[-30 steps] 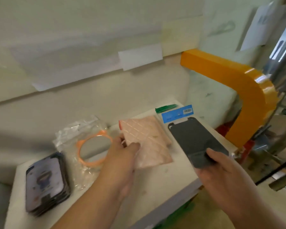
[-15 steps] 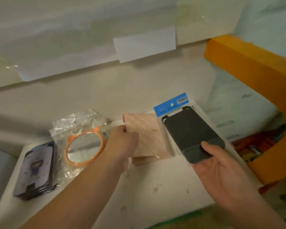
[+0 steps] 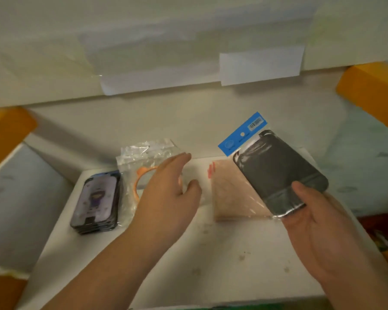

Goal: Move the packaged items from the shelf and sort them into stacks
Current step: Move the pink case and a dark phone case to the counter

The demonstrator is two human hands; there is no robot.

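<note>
My right hand (image 3: 309, 222) holds a black phone case in a clear bag with a blue header card (image 3: 276, 168), thumb on its lower face, above the right part of the white surface. Under and left of it lies a pink quilted case in plastic (image 3: 231, 193), flat on the surface. My left hand (image 3: 168, 193) hovers open with relaxed fingers between the pink case and an orange ring in a crinkled clear bag (image 3: 139, 166). A stack of dark printed phone cases (image 3: 96, 200) sits at the far left.
The white foam surface (image 3: 211, 253) has a wall close behind it with taped paper sheets (image 3: 260, 66). Orange frame parts stand at the far left (image 3: 5, 135) and upper right (image 3: 372, 86). Red clutter lies past the right edge.
My left hand has let go of the pink case, which now lies flat, and has drawn back to the left. The view has swung left; my right hand still holds the black case.
</note>
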